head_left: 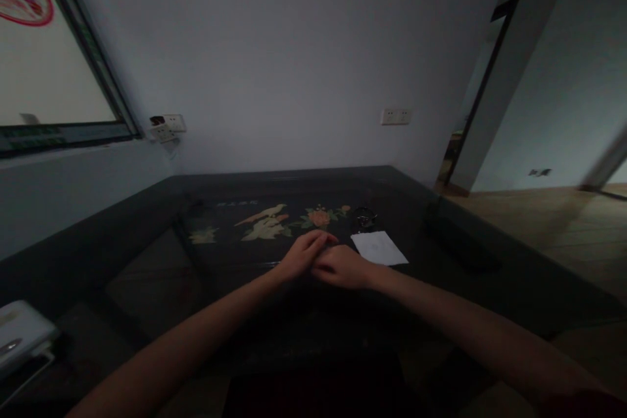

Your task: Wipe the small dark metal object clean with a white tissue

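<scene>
My left hand [304, 253] and my right hand [344, 266] meet over the near middle of the dark, glossy table [304, 333]. Both have their fingers curled in, the right one bent like a fist against the left. Whatever lies between the fingers, if anything, is hidden. Just right of my right hand a white sheet of paper [381, 248] lies flat on the tabletop. Behind the paper sits a small, dark, round thing with shiny edges [365, 217], too dim to name.
A bird-and-flower picture [267, 222] decorates the tabletop beyond my hands. At the left edge stands a white box-like object [22, 336]. A dark flat object [463, 245] lies to the right. Wall sockets [396, 117] and a window [53, 59] are behind and left.
</scene>
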### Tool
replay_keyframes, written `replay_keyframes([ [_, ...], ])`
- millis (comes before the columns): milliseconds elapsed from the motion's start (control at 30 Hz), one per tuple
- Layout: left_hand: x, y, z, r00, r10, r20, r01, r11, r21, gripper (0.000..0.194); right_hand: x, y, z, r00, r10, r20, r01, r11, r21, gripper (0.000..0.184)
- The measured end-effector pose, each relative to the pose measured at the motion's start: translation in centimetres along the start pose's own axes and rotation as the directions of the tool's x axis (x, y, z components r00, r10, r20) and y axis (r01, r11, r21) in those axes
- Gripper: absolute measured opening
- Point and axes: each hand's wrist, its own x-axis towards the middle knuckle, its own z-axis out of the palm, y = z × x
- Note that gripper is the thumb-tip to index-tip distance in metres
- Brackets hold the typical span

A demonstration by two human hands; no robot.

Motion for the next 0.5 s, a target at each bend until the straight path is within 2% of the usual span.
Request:
replay_keyframes([
  [33,-0.7,-0.2,0.4,0.999,-0.029,0.022,0.030,0.999,-0.038,0.041,0.3,-0.3,0.9,1.000,-0.019,0.016,0.019,1.000,-0.008,0.023],
  [133,-2.4,-0.6,1.0,0.991,-0.137,-0.013,0.132,0.976,-0.172,0.044,0.6,-0.7,3.3,0.996,-0.086,0.017,0.087,0.996,-0.038,0.023],
  [200,-3.1,-0.5,1.0,0.992,-0.106,0.062,0.111,0.990,-0.090,0.040,0.4,-0.8,4.3,0.994,-0.112,0.014,0.112,0.992,-0.063,0.023],
  [233,-3.2,-0.3,0.9,0.995,-0.053,0.088,0.056,0.998,-0.031,0.039,0.4,-0.8,4.5,0.992,-0.127,0.016,0.128,0.989,-0.072,0.023],
  [333,-3.1,0.0,0.5,0.991,0.055,0.120,-0.062,0.996,0.061,0.037,0.3,-1.0,4.6,0.984,-0.176,0.008,0.176,0.980,-0.087,0.025],
  [500,-2.8,-0.6,0.3,0.996,-0.042,0.073,0.036,0.995,0.092,0.034,0.5,-1.1,4.0,0.980,-0.197,-0.001,0.196,0.976,-0.096,0.028],
])
